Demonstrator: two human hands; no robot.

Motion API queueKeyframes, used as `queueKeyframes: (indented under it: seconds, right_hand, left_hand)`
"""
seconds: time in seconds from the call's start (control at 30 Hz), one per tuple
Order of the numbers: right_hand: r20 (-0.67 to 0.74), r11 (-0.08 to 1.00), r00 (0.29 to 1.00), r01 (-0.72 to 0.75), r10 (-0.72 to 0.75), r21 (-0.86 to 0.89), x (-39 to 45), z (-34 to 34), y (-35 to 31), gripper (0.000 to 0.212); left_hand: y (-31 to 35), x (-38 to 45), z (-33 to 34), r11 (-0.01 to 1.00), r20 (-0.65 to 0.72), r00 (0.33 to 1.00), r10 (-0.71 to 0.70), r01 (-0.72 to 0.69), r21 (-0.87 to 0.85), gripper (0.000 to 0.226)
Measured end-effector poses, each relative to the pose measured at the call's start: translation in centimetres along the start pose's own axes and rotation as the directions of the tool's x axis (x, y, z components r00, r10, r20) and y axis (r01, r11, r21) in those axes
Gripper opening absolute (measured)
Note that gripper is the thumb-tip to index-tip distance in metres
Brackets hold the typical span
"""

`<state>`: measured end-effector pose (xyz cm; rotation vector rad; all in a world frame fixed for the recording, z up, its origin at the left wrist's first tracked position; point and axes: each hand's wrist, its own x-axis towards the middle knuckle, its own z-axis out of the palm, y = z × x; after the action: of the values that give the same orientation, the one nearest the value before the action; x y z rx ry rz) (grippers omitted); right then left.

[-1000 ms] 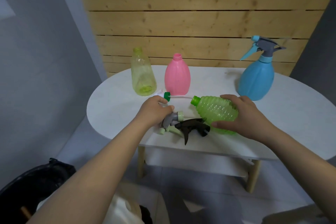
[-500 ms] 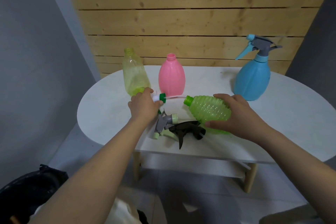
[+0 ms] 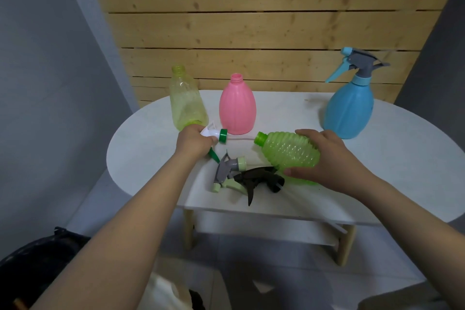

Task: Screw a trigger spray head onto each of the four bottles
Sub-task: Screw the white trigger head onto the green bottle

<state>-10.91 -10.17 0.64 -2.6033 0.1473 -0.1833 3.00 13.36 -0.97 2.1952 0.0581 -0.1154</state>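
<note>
The green ribbed bottle (image 3: pixel 289 156) lies tilted on the white surface (image 3: pixel 377 171), neck toward the pink bottle (image 3: pixel 237 106), with the right hand (image 3: pixel 324 156) clamped over its body. Left of that neck, the left hand (image 3: pixel 193 143) is closed on the white spray head (image 3: pixel 214 133), its green collar and dip tube pointing at the opening. Best to feed the tube in first, seat the collar square, then twist. Two spare heads (image 3: pixel 241 176) lie just in front of the bottle.
</note>
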Motion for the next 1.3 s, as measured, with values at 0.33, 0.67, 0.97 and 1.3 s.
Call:
queueKeyframes:
  seconds: [0.33,0.67,0.97,1.3]
  right_hand:
    - [-0.131,0.998,0.991,0.019,-0.011,0.062,-0.2,-2.9,1.3,0.09]
    - [-0.163,0.996,0.986,-0.019,0.033,0.086,-0.7,-5.0,4.0,0.087]
    - [-0.177,0.979,0.984,0.016,0.021,0.201,-1.2,-5.4,4.0,0.086]
    - [-0.178,0.982,0.984,0.058,-0.025,0.182,-1.2,-4.8,3.3,0.089]
  left_hand:
    - [1.7,-2.1,-4.5,0.962,-0.032,0.999,0.026,-0.034,-0.273,0.033]
    - [2.1,-3.1,-4.4,0.913,0.076,0.997,0.02,0.013,-0.409,0.023]
    - [2.5,-3.6,-3.6,0.872,0.098,0.992,0.085,-0.026,-0.489,0.009]
    - [3.1,-4.5,-2.2,0.909,0.136,0.976,0.169,-0.101,-0.405,0.03]
